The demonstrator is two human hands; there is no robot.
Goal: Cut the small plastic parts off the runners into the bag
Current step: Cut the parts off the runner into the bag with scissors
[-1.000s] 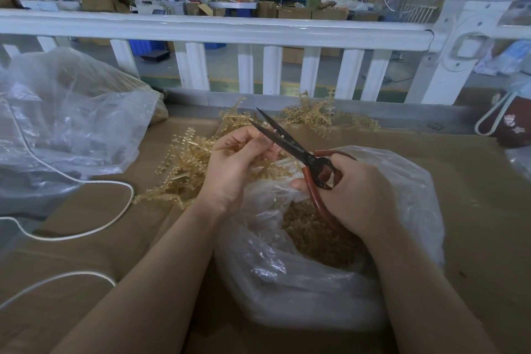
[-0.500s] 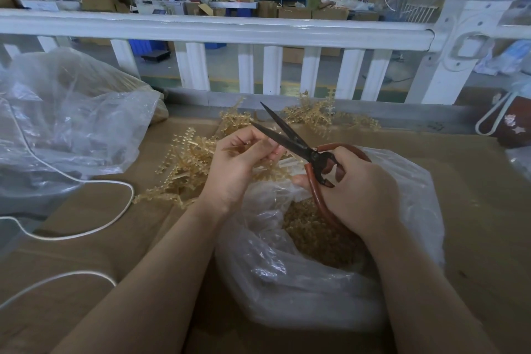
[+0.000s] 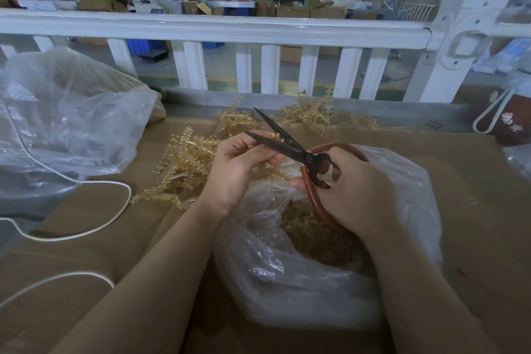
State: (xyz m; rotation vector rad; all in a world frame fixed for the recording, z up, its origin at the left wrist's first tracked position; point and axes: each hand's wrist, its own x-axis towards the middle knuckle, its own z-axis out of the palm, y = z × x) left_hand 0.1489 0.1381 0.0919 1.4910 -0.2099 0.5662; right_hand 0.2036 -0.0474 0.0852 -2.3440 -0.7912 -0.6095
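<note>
Runner (image 3: 276, 138) w/ small parts is sitting mid-frame, between the parted scissors (image 3: 283, 143) blades; we're pinching it w/ our left hand (image 3: 240, 169), fingers curled round it. Our right hand (image 3: 355, 190) is gripping the red scissor handles, fingers through the loops. Bag (image 3: 287, 276) is lying open below, center-bottom, holding cut bits. More runners (image 3: 186, 164) are piling on the cardboard (image 3: 474, 210) at center-left

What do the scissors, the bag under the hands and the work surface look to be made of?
Scissors: dark, dull blades, probably uncoated steel; red-brown loop handles with a smooth look, perhaps a rubber or plastic coating.
Bag: thin clear plastic film, crinkled and glossy.
Work surface: matte brown sheets with a seam, apparently cardboard.
</note>
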